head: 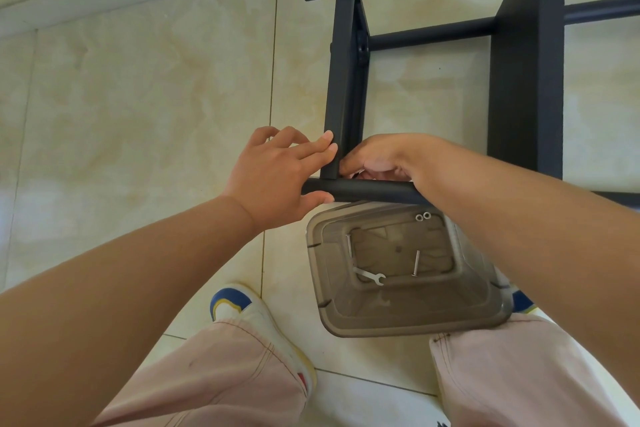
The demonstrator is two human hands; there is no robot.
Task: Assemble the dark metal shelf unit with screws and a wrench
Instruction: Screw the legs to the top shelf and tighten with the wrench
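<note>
Standing part-built on the floor, shelf frame [346, 80]: far joints made, near-left joint in hand, left hand [277, 173] gripping near tube [367, 189], right hand [377, 158] pinching at the corner, object unseen; wrench [369, 277], two screws [416, 263], washers [423, 216] unused in bin [478, 305].

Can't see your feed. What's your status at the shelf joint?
Left hand gripping tube and upright. Right hand curled at joint, contents hidden. Wrench and screws in bin.

Both hands crowd the joint of the dark frame [341, 87]; the clear tub [408, 274] blocks below, open tiled floor [138, 97] lies to the left
</note>
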